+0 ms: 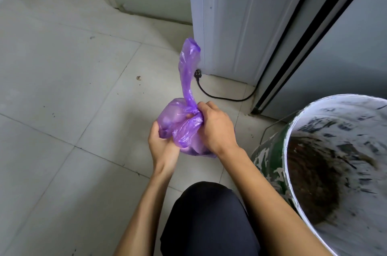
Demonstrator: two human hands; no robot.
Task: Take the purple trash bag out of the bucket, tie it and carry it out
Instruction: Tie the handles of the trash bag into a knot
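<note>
The purple trash bag (pixel 178 121) is out of the bucket and held over the tiled floor in the middle of the view. Its body is bunched into a ball, and one long twisted tail of plastic stands up from the neck. My left hand (pixel 161 142) cups the bag from below and the left. My right hand (pixel 215 128) grips the gathered neck on the right side, fingers pinched around the plastic. The paint-stained bucket (pixel 289 151) stands at the right, white inside with a dark dirty bottom, and holds no bag.
A white appliance (pixel 240 21) stands behind the bag, its black cable and plug (pixel 209 90) lying on the floor. A grey fridge door (pixel 345 46) rises at the right. My dark-trousered knee (pixel 209 220) is at the bottom. Pale floor tiles (pixel 62 88) spread left.
</note>
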